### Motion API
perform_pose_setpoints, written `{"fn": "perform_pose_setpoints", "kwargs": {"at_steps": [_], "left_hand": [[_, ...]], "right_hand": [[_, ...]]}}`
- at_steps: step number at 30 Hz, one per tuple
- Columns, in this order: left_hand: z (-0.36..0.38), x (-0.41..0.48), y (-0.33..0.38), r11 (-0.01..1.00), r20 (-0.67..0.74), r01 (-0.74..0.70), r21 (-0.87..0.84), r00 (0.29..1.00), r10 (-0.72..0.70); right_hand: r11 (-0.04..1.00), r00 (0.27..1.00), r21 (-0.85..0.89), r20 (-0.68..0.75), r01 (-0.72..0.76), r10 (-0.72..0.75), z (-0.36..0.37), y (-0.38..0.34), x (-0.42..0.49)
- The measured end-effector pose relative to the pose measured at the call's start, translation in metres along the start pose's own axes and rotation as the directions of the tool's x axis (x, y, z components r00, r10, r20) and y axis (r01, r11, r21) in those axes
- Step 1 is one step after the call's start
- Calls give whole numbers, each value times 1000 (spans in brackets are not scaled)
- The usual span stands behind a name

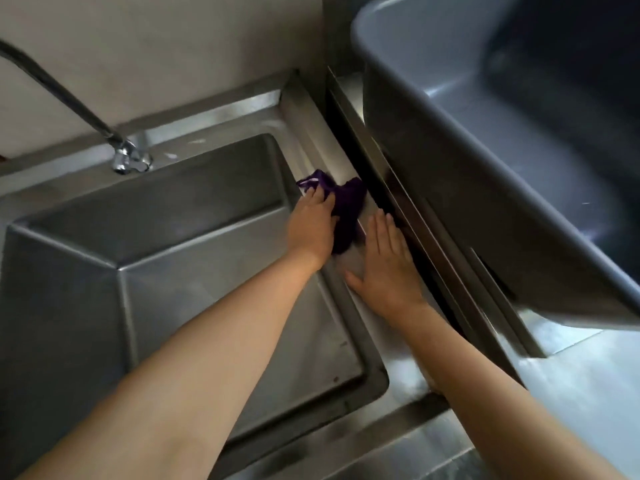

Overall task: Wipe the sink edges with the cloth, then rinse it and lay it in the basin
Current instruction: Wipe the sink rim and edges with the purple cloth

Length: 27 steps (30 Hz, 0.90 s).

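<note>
My forearms [207, 341] stretch out over the sink [398, 348]. My right hand [384, 261] lies flat on the sink's right edge, fingers straight and holding nothing. Just beyond it, my left hand [313, 223] holds the purple cloth [348, 206] down on that same edge, fingers curled over the bunched fabric, which spills out towards my right fingertips. I judge the wiping only partway done. The back edge by the tap [121, 157] shows wet spots, and rinsing the cloth and laying it in the basin [173, 188] remain.
</note>
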<state>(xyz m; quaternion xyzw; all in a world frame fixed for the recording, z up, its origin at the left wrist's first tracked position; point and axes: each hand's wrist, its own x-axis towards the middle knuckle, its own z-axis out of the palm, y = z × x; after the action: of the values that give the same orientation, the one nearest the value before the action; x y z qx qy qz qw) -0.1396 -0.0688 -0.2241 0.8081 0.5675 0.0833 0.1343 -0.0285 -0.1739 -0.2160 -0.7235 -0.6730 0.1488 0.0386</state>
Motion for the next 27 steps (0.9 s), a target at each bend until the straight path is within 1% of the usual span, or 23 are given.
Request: {"fn": "perform_pose_setpoints", "kwargs": {"at_steps": [1,5,10,13,17,22,27], "left_hand": [[-1,8,-5,1000,-2,-11,3,1000,11],[-9,34,-20,999,-16,-34,-4,999,34],[-12,62,-37,998,-39,-56,13,998,57],[-13,74,-44,998,-56,-59,7,997,59],[-14,85,-52,995,-45,-90,42,995,92],[-20,113,-66,994,-19,-76,80,997,78],[-33,147,-83,990,-28,-60,127,998,64]], "right_hand": [[1000,1000,8,-8,-16,16,0,-3,7],[997,998,-49,-36,-61,59,2,-12,30],[996,995,-21,-32,-92,91,3,-22,58],[997,997,-21,-38,-73,72,-1,-29,79],[999,998,51,-52,-17,19,-3,-38,112],[998,999,69,-54,2,2,-10,-42,147],[999,999,23,-47,25,-23,-13,-47,185]]}}
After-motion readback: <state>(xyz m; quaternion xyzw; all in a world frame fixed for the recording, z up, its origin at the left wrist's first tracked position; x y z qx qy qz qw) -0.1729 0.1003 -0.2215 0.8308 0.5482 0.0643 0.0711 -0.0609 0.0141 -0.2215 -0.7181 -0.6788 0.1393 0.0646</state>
